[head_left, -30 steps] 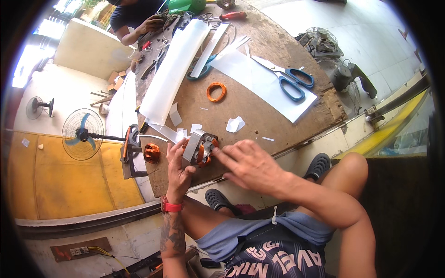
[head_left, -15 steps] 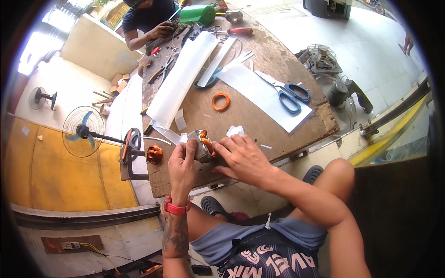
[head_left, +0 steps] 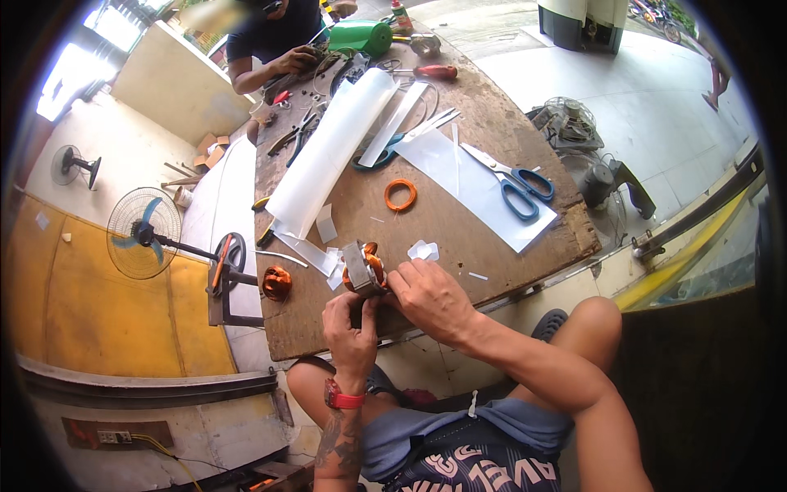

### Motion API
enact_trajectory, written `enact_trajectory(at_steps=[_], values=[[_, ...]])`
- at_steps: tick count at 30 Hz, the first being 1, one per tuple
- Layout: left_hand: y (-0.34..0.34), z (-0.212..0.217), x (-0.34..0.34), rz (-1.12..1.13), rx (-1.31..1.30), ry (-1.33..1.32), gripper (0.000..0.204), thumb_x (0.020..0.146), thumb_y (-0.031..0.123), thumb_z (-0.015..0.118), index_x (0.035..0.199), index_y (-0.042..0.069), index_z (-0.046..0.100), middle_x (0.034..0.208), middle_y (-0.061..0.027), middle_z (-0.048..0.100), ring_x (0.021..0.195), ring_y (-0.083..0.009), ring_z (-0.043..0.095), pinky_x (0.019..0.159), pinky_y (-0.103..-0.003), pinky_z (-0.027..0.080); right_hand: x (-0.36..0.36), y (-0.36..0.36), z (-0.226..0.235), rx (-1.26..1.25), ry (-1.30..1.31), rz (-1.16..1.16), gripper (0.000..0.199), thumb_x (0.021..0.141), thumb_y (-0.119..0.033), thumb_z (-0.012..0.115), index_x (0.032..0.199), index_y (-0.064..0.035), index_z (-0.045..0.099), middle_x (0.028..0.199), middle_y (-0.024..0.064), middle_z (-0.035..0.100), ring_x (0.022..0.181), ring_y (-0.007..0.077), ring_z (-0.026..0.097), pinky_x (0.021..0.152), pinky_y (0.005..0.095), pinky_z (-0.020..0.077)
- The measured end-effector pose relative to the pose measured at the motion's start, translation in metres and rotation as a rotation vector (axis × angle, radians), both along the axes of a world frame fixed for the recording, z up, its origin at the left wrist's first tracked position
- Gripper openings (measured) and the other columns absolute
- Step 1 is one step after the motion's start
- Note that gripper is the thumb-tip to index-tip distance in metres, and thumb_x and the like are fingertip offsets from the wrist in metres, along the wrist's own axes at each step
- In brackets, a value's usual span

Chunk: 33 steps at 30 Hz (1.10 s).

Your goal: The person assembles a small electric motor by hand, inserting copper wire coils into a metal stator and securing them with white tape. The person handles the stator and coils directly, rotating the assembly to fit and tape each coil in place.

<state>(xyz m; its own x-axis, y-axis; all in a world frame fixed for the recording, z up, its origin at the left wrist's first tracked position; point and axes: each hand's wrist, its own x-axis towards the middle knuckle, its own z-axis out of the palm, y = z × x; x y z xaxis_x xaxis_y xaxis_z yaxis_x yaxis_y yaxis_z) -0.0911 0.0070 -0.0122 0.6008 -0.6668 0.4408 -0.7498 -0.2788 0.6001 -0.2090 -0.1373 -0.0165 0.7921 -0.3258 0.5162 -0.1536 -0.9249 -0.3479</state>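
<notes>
Head view: working right at the near edge of the wooden workbench (head_left: pixel 496 111), closer to its near-left corner than to its near-right. Holding the motor stator (head_left: pixel 357 269) there with the left hand (head_left: pixel 351 336), using a narrow grip of thumb and fingers low on the steel core, apparently to steady it and leave the copper windings (head_left: pixel 374 261) exposed. Bringing in the right hand (head_left: pixel 434 299) from the opposite side with bent, close-set fingers right at the windings, probably to get at the coil face. Cannot tell pinching from pressing there, for lack of a clear sight of the right fingertips.

Looking beyond: spotting 1 ring of orange wire (head_left: pixel 387 195) flat on mid-surface, likely parked within easy reach. Toward the near-right corner, noting blue-handled scissors (head_left: pixel 506 171) lying over a white sheet (head_left: pixel 455 189), pointing handles at that corner, perhaps handy for the right hand. Finding small white cut pieces (head_left: pixel 423 249) on either side of the stator, presumably kept close. Along the left edge, seeing 1 roll of translucent film (head_left: pixel 328 156) laid lengthwise, seemingly to stay aside from the handwork, plus 1 separate copper-wound bundle (head_left: pixel 276 283) near the near-left corner.
</notes>
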Motion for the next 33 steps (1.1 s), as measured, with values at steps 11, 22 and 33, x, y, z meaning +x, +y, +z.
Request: enact_trajectory(at_steps=[11, 22, 33], values=[[0.01, -0.004, 0.009, -0.032, 0.003, 0.053, 0.018, 0.095, 0.013, 0.076, 0.104, 0.0, 0.069, 0.1, -0.0159, 0.069, 0.098, -0.0329, 0.065, 0.087, -0.042, 0.052, -0.002, 0.007, 0.0, 0.005, -0.048, 0.042, 0.008, 0.09, -0.013, 0.065, 0.092, -0.0054, 0.064, 0.088, 0.009, 0.061, 0.087, 0.0235, 0.061, 0.078, 0.0349, 0.0503], [0.014, -0.008, -0.002, -0.042, -0.15, 0.416, 0.047, 0.091, 0.007, 0.083, 0.129, 0.001, 0.056, 0.116, -0.0095, 0.07, 0.108, -0.0165, 0.066, 0.096, -0.03, 0.051, -0.019, -0.033, 0.004, 0.565, -0.14, 0.092, 0.021, 0.096, -0.021, 0.068, 0.108, -0.0033, 0.069, 0.102, 0.0149, 0.067, 0.102, 0.0342, 0.065, 0.094, 0.046, 0.0518], [0.017, -0.019, -0.002, 0.067, -0.156, 0.237, 0.048, 0.084, 0.01, 0.089, 0.123, 0.002, 0.063, 0.111, -0.0107, 0.071, 0.1, -0.0196, 0.068, 0.091, -0.033, 0.053, 0.017, -0.016, 0.0, 0.359, -0.047, 0.035, 0.021, 0.097, -0.027, 0.07, 0.098, -0.0067, 0.072, 0.094, 0.0102, 0.07, 0.097, 0.0295, 0.067, 0.089, 0.0435, 0.0509]])
